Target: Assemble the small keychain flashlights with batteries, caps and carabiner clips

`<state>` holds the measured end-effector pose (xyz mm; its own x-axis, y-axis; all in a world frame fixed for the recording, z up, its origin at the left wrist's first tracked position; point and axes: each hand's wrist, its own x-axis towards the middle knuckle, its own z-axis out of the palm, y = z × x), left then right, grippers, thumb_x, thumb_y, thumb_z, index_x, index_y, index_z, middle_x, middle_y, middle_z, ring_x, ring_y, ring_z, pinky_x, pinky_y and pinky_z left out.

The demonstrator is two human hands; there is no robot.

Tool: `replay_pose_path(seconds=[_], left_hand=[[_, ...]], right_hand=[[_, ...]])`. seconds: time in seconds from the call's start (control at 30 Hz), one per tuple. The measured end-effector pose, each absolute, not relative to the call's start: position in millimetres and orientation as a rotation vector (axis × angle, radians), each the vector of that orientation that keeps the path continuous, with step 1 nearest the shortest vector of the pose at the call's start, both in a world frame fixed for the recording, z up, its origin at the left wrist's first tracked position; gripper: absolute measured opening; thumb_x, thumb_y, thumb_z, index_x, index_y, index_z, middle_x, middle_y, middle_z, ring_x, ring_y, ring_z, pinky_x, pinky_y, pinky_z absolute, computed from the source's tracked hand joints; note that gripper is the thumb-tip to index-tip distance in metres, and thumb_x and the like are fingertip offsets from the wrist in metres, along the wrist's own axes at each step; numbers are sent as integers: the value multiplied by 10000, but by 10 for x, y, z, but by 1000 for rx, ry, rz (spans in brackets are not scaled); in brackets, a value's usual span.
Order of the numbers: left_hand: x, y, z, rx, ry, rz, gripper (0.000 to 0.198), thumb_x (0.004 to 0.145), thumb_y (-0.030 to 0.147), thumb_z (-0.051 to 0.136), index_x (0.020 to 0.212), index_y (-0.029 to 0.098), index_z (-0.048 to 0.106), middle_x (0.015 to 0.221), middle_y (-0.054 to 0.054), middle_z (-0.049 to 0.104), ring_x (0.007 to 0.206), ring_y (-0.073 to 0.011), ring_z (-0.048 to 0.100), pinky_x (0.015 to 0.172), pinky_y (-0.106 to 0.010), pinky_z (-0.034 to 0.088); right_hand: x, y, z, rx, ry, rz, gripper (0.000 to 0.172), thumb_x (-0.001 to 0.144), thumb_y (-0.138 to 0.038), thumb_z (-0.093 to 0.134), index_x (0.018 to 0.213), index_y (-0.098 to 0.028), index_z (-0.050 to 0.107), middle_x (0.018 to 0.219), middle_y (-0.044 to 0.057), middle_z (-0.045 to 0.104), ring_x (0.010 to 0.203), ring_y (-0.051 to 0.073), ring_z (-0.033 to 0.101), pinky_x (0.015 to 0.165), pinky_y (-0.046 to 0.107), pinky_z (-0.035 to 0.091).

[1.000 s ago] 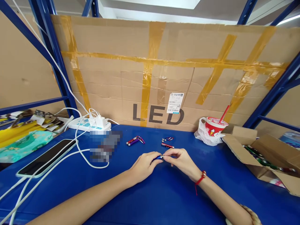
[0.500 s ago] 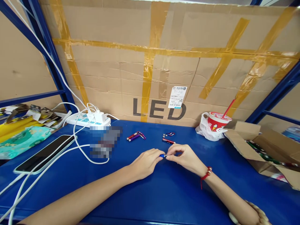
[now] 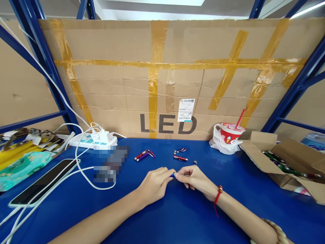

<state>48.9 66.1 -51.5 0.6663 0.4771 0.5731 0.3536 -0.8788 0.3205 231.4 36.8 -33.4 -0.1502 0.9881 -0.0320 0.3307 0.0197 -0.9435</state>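
Observation:
My left hand (image 3: 154, 184) is closed around a small blue penlight (image 3: 172, 175), of which only a short end shows between the fingers. My right hand (image 3: 194, 179) pinches at that end with thumb and forefinger; any small part between those fingertips is hidden. Just beyond the right hand lies a small metal piece (image 3: 195, 162). Farther back is a red penlight (image 3: 180, 158), with small silver button cells (image 3: 175, 152) and a blue-and-red carabiner clip (image 3: 182, 149) behind it. To the left, a red penlight (image 3: 140, 156) and a purple one (image 3: 142, 156) lie together with a clip.
On the left are a phone (image 3: 43, 183), white cables, a power strip (image 3: 88, 140) and a blurred patch. A red cup (image 3: 230, 134) in a plastic bag stands at the back right, beside an open cardboard box (image 3: 256, 156) of penlights. A large cardboard sheet (image 3: 114, 91) closes the back.
The view has tilted upward. My right fingers have shifted at the blue penlight's end, and its silver tip no longer shows. The small metal piece beyond my right hand is now plainly visible.

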Motion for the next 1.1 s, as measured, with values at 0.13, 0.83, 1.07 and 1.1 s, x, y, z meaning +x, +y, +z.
replay_pose_path(seconds=[0.13, 0.83, 1.07, 1.1], left_hand=[[501, 677, -467, 2644, 812, 992, 270, 928, 223, 357, 1044, 187, 598, 815, -59, 640, 750, -185, 606, 666, -270, 488], [527, 688, -449, 2507, 824, 845, 264, 935, 234, 337, 1060, 210, 568, 813, -20, 629, 717, -148, 588, 687, -241, 457], [523, 695, -436, 2466, 787, 824, 320, 939, 234, 360, 1209, 243, 531, 839, -12, 652, 798, -156, 610, 772, -258, 474], [523, 692, -430, 2458, 789, 825, 326, 940, 236, 364, 1226, 244, 522, 848, -13, 655, 808, -157, 612, 783, -261, 475]], right_hand=[[2302, 399, -332, -1333, -1571, 1024, 404, 612, -549, 691, 685, -153, 665, 530, -12, 566, 397, 67, 446, 370, 189, 330], [2485, 427, -317, -1146, -1912, 315, 295, 729, -509, 640, 808, -237, 722, 830, 22, 661, 545, 94, 537, 567, 234, 455], [2479, 432, -338, -1199, -1955, 294, 278, 741, -488, 640, 829, -233, 710, 822, 18, 664, 537, 96, 545, 554, 229, 452], [2475, 432, -337, -1213, -1961, 281, 266, 743, -475, 644, 838, -235, 707, 818, 12, 665, 532, 93, 545, 553, 224, 454]])
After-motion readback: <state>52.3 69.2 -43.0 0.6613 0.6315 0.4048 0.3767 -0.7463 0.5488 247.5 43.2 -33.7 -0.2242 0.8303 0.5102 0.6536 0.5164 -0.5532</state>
